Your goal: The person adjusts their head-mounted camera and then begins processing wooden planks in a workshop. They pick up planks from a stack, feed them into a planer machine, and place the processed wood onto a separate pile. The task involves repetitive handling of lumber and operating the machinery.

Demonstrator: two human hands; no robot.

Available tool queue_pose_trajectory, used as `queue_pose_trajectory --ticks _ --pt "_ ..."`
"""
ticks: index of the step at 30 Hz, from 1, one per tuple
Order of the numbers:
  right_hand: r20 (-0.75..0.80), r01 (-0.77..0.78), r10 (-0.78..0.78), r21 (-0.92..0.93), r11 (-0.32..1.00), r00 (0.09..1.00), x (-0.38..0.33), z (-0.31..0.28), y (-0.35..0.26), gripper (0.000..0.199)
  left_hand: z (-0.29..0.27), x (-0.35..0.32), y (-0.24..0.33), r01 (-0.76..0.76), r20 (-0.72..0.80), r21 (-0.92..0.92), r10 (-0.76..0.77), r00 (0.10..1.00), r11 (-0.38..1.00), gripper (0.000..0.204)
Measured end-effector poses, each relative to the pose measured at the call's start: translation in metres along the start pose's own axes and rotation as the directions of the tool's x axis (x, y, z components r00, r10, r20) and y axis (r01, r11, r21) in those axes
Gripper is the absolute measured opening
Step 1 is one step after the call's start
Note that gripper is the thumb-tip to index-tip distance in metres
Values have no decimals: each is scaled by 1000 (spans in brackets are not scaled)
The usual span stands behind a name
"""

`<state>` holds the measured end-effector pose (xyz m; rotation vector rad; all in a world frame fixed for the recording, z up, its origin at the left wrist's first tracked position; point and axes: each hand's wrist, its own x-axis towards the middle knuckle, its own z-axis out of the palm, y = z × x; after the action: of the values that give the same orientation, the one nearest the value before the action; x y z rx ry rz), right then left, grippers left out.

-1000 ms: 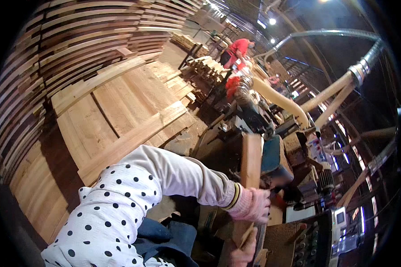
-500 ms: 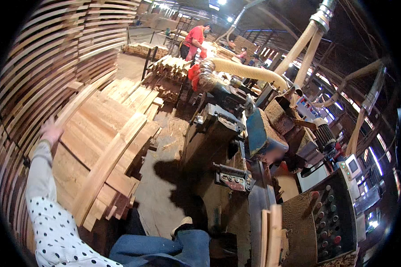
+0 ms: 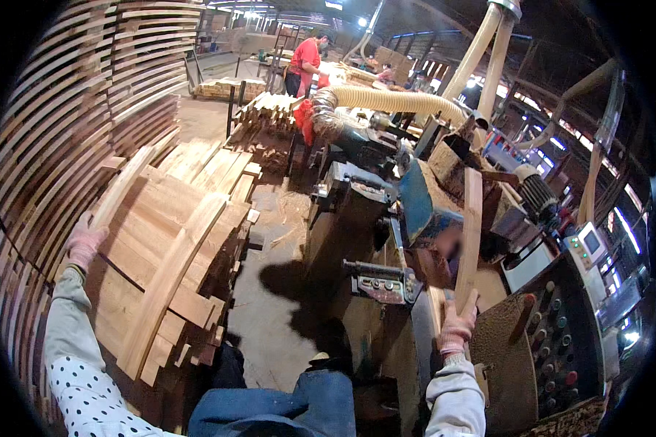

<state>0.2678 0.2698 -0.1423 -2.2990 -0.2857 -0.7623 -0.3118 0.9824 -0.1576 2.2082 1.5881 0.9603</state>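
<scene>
My left hand [image 3: 85, 242], in a pink work glove, reaches far left and grips the lower part of a long curved wooden slat [image 3: 124, 186] that leans on a low stack of planks [image 3: 189, 226]. My right hand [image 3: 455, 328], also gloved, holds the bottom end of an upright narrow wooden board [image 3: 472, 226] standing against the woodworking machine [image 3: 386, 211]. My polka-dot sleeves and blue trousers show at the lower edge.
Tall stacks of planks [image 3: 73, 102] wall in the left side. A control panel with coloured buttons [image 3: 554, 349] stands at the right. A flexible dust hose [image 3: 393, 98] runs over the machine. A person in a red shirt [image 3: 306, 65] works far behind. Sawdust covers the floor [image 3: 277, 306].
My view has swung left and back. My left hand left the machine and reached to the plank stack, taking a curved slat. My right hand has come up holding the upright board.
</scene>
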Motion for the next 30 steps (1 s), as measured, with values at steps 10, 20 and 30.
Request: queue_pose_trajectory --ticks 10,20,30 --pt "263 -146 192 -186 972 946 -164 -151 44 82 1 -148 201 -240 309 61 211 927 969 68" --pt "481 360 -210 -244 901 851 -209 -232 121 47 22 -189 236 -238 443 511 -16 896 826 106" --pt "282 374 -353 -23 927 892 -31 -9 76 50 24 -187 217 -3 423 -291 131 896 957 64"
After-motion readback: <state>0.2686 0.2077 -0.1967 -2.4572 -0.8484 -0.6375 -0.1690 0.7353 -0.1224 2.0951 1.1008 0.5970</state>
